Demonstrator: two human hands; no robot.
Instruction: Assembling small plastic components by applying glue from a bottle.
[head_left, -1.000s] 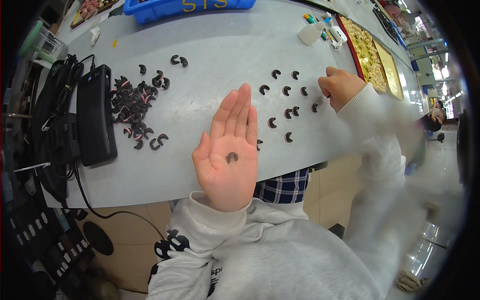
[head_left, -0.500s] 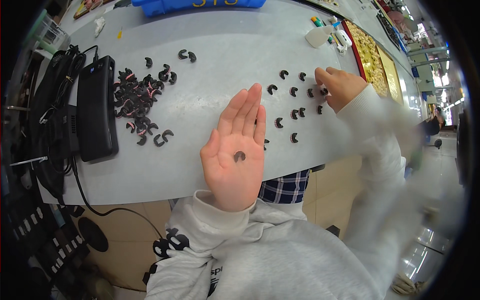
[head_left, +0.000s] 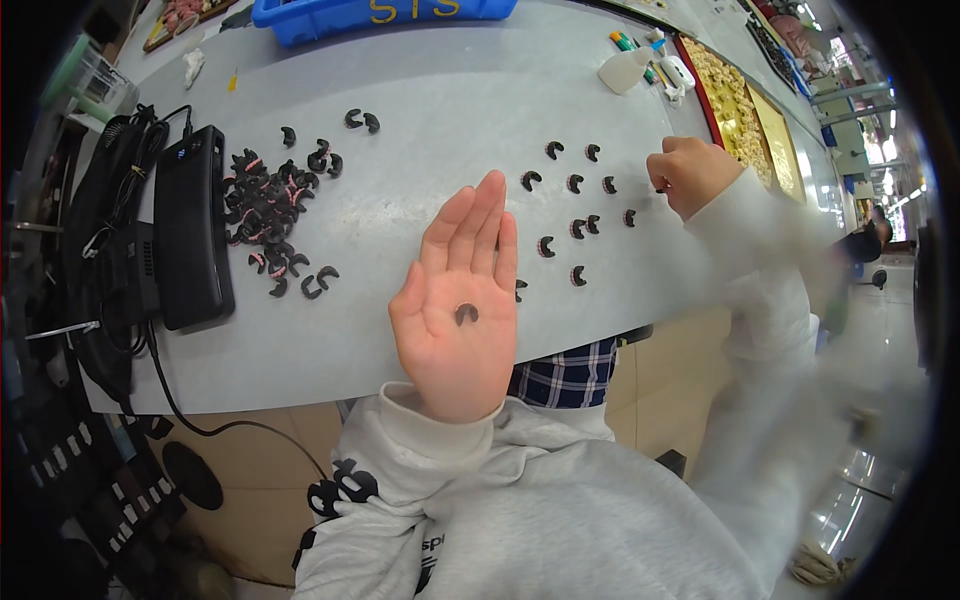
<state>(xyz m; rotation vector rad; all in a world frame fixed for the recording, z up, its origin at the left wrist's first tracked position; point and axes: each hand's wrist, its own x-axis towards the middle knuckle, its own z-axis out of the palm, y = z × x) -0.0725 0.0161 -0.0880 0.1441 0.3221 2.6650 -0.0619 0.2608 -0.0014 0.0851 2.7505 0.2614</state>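
My left hand (head_left: pixel 455 320) lies palm up over the table's near edge, fingers stretched out. On its palm rests a small dark horseshoe-shaped piece (head_left: pixel 466 315). At the right of the table, my right hand (head_left: pixel 697 178) is closed, with the dark end of another horseshoe-shaped piece (head_left: pixel 661 190) showing at its fingertips. Several loose black horseshoe-shaped pieces (head_left: pixel 577 229) with pale pink inner edges are spread between my hands. My left fingers partly hide one of them. Farther left is a heap of similar black and pink pieces (head_left: pixel 268 205).
A black power bank (head_left: pixel 191 230) with cables stands left of the heap. A blue bin (head_left: pixel 300 28) sits at the far edge. Far right are a white squeeze bottle (head_left: pixel 623 72) and a red-edged tray (head_left: pixel 728 95) of small yellowish pieces. The grey table (head_left: pixel 400 110) carries them.
My right hand has closed its fingers and lifted a black horseshoe-shaped piece from the right of the spread. My left hand keeps its open pose; the whole view has shifted slightly.
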